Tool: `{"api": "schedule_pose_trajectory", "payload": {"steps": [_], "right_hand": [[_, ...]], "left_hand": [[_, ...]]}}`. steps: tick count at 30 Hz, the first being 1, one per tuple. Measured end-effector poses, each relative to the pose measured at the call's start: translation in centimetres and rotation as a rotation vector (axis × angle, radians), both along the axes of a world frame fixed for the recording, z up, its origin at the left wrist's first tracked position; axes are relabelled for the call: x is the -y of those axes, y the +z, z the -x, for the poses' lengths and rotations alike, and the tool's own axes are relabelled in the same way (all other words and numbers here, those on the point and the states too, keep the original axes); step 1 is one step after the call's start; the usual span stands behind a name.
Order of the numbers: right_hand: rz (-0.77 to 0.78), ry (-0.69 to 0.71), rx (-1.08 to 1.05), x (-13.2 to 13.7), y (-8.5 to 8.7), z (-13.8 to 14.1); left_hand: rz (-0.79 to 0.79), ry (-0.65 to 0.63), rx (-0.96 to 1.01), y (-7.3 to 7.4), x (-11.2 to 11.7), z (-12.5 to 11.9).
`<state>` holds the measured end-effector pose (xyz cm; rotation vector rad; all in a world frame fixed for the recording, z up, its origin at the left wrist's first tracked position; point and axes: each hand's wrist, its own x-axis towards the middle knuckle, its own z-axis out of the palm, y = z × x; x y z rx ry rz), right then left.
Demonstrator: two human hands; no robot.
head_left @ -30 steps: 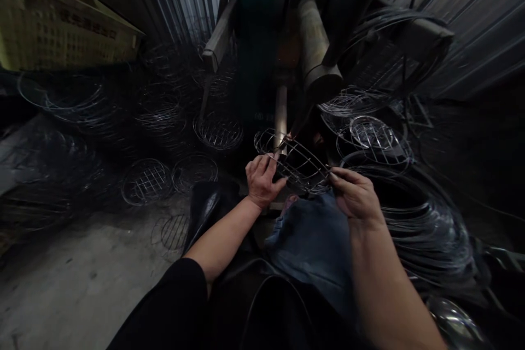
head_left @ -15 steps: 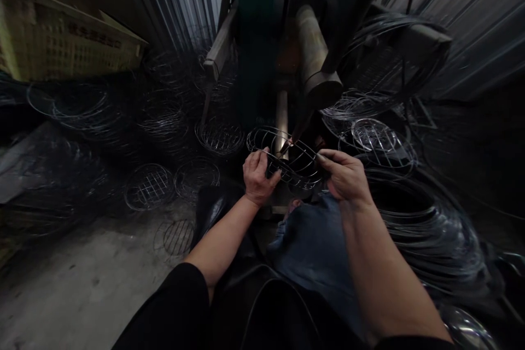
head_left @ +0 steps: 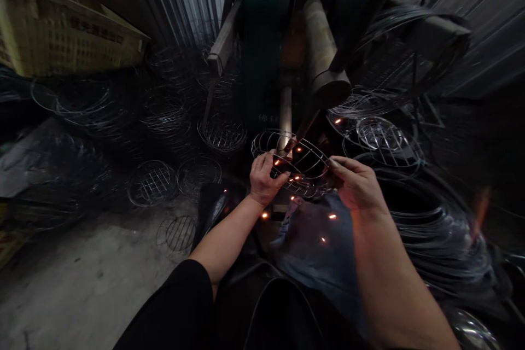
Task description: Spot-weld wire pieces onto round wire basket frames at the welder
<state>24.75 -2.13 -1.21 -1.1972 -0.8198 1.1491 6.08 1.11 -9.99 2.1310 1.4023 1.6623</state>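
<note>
Dim workshop interior, with a dark green machine (head_left: 262, 65) at twelve o'clock, grey concrete floor (head_left: 102, 279) at eight and a yellow perforated plastic crate (head_left: 94, 38) at ten. Just off centre, towards four o'clock, a round, silvery wire frame (head_left: 310, 166) lies at the lower end of a brass-coloured cylindrical rod (head_left: 286, 112), near a slender dark metal arm (head_left: 305, 126); orange sparks (head_left: 332, 217) scatter around it. Both hands are apart: the right hand (head_left: 355, 180) pinches the rim at three o'clock, whereas the left hand (head_left: 266, 179) places fingers and thumb about it near eight (how firmly, one cannot tell). Good practice would be to steady the rim evenly, with fingertips clear of the rod's tip. Hidden: the exact contact point, confused by crossing wires. Cut off: the machine's top. Indistinct: stacked wire rounds (head_left: 164, 112) towards ten, sunk in shadow.
</note>
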Motion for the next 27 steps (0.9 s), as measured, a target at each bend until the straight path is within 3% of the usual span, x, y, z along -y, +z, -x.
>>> {"api": "schedule_pose_trajectory", "payload": {"steps": [11,20,27], "right_hand": [[-0.042,-0.020,0.050,-1.7,2.0,2.5],[0.052,0.062,0.038,1.0,-0.5,-1.6],[-0.022,-0.046,0.067,0.7,-2.7,-1.4]], "left_hand": [[0.039,-0.022,0.173,-0.8,-0.8,0.6],[0.082,-0.045,0.219,-1.1,-0.7,0.5],[0.020,-0.032,0.165,-0.8,-1.0,0.8]]}}
